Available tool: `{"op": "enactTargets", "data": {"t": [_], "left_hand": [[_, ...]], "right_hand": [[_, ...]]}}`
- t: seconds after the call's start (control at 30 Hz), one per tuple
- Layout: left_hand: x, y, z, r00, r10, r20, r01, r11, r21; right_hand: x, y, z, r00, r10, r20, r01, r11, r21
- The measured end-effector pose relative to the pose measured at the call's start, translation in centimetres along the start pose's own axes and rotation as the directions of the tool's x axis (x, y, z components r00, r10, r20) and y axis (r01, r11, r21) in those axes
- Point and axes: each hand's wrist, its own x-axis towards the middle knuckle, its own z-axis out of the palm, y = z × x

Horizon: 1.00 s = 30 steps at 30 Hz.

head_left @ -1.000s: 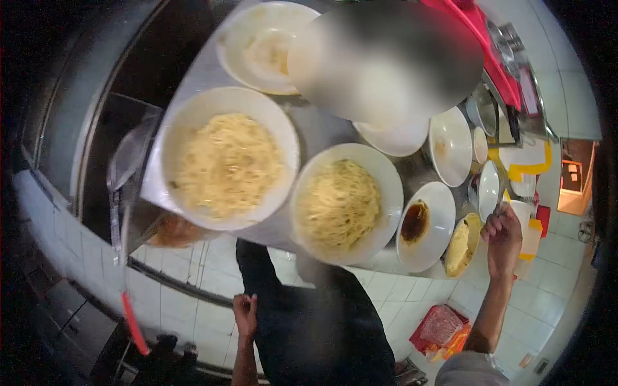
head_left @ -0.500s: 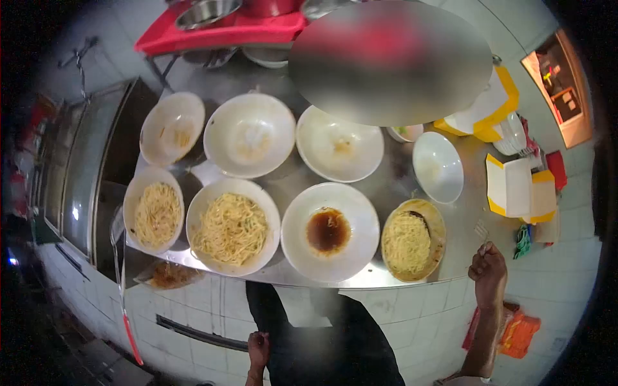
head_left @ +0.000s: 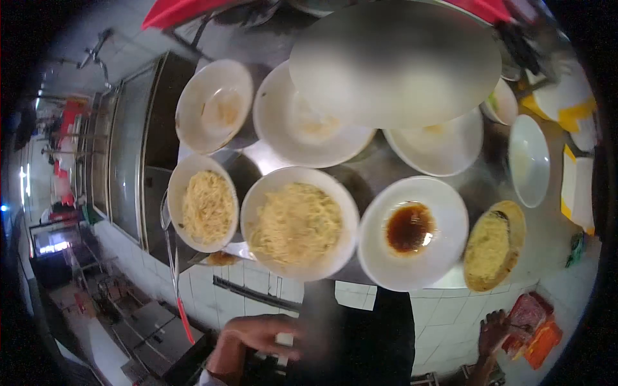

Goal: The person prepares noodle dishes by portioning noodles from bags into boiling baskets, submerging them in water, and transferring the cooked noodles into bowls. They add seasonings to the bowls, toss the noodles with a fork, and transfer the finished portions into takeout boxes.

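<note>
Head view: within a second the right hand (head_left: pixel 492 327) has dropped from the table (head_left: pixel 547 238) edge to hip level near red packets (head_left: pixel 529 314), its grip too dim to tell. The left hand (head_left: pixel 257 334) now hangs open, fingers spread, empty, below the big noodle bowl (head_left: pixel 297 222). Neither touches anything. Bowls, including the sauce bowl (head_left: pixel 412 231), crowd the front edge; open room lies only below it.

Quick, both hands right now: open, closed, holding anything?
Left hand: open, fingers spread, nothing clearly held.
Right hand: low by the tiled counter front; its grip cannot be told.
</note>
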Motion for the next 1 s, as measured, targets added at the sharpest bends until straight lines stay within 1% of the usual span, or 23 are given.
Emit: {"op": "enactTargets", "data": {"t": [0.03,0.07,0.1,0.13,0.17,0.2,0.23,0.27,0.33,0.4,0.43,0.47,0.53,0.6,0.7,0.73,0.77,0.83,0.87,0.9,0.93,0.97,1.0], "left_hand": [[-0.2,5.0,-1.0,0.974,0.223,-0.027,-0.224,0.975,-0.013],[-0.5,9.1,-2.3,0.897,0.439,-0.052,-0.44,0.898,-0.01],[-1.2,11.6,-4.2,0.82,0.566,-0.085,-0.561,0.824,0.077],[-2.1,13.2,-5.2,0.724,0.682,-0.101,-0.663,0.729,0.17],[-2.2,13.9,-4.9,0.535,0.761,-0.367,-0.713,0.64,0.286],[-2.1,14.5,-4.5,0.273,0.774,-0.572,-0.714,0.561,0.419],[-2.5,15.9,-5.5,0.225,0.764,-0.605,-0.481,0.627,0.612],[-2.9,17.7,-7.3,0.169,0.765,-0.622,-0.198,0.644,0.739],[-0.3,21.2,-9.3,0.061,0.498,-0.865,-0.186,0.857,0.481],[0.8,23.3,-13.6,0.145,0.358,-0.922,-0.562,0.797,0.221],[1.4,24.0,-16.0,0.236,0.252,-0.939,-0.778,0.628,-0.028],[2.1,24.5,-18.3,0.364,0.176,-0.915,-0.883,0.378,-0.279],[4.3,25.1,-22.5,0.317,0.098,-0.943,-0.914,0.297,-0.277],[6.0,26.0,-25.8,0.327,0.081,-0.942,-0.905,0.313,-0.287],[7.7,23.4,-33.6,0.463,0.028,-0.886,-0.857,0.271,-0.439],[8.0,22.5,-36.0,0.53,0.037,-0.847,-0.824,0.26,-0.504],[8.2,22.7,-36.0,0.516,0.066,-0.854,-0.827,0.301,-0.476],[9.0,23.1,-35.8,0.424,0.057,-0.904,-0.835,0.411,-0.366],[9.1,23.5,-35.2,0.337,0.028,-0.941,-0.83,0.481,-0.283],[8.9,23.9,-34.6,0.331,0.022,-0.943,-0.812,0.516,-0.273],[8.4,24.2,-33.6,0.333,0.015,-0.943,-0.79,0.55,-0.27],[8.7,22.2,-35.6,0.436,0.328,-0.838,-0.772,0.614,-0.162],[7.1,19.8,-37.4,0.56,0.465,-0.686,-0.8,0.519,-0.302]], "right_hand": [[-0.5,1.8,0.5,0.899,0.002,-0.439,-0.007,1.0,-0.008],[-0.3,3.5,-1.7,0.873,0.065,-0.483,-0.027,0.996,0.085],[1.1,6.2,-10.5,0.984,0.154,-0.087,-0.134,0.97,0.205],[1.4,8.2,-13.1,0.982,0.185,-0.037,-0.182,0.981,0.07],[1.4,10.5,-15.5,0.973,0.222,0.064,-0.229,0.964,0.137],[-0.1,11.5,-14.3,0.954,0.27,-0.129,-0.243,0.95,0.194],[0.6,12.5,-18.4,0.924,0.362,0.126,-0.378,0.912,0.156],[-0.8,13.1,-16.1,0.926,0.359,-0.12,-0.348,0.932,0.104],[-1.7,13.9,-14.8,0.888,0.417,-0.196,-0.383,0.905,0.187],[-2.3,13.9,-13.0,0.902,0.365,-0.229,-0.339,0.929,0.146],[-2.5,13.9,-12.6,0.915,0.359,-0.184,-0.313,0.919,0.237],[-2.9,13.9,-12.0,0.927,0.348,-0.137,-0.288,0.898,0.331],[-3.7,13.9,-10.3,0.948,0.308,-0.075,-0.244,0.86,0.448],[-5.0,14.1,-8.9,0.989,0.119,-0.082,-0.082,0.927,0.366],[-7.6,13.9,-5.4,0.99,-0.047,-0.133,0.098,0.903,0.418],[-8.7,13.1,-3.3,0.974,-0.015,-0.227,0.119,0.884,0.453],[-9.4,13.4,-2.7,0.967,-0.097,-0.234,0.203,0.849,0.488],[-12.0,9.4,4.7,0.755,0.018,-0.656,0.221,0.934,0.28],[-12.5,8.7,4.7,0.82,-0.073,-0.568,0.237,0.946,0.22],[-12.8,8.0,4.2,0.869,-0.164,-0.466,0.264,0.952,0.157],[-12.7,7.8,3.6,0.889,-0.241,-0.39,0.241,0.969,-0.049],[-12.9,7.2,4.8,0.856,-0.33,-0.398,0.319,0.943,-0.095],[-12.6,6.7,4.3,0.863,-0.364,-0.35,0.315,0.93,-0.189]]}}
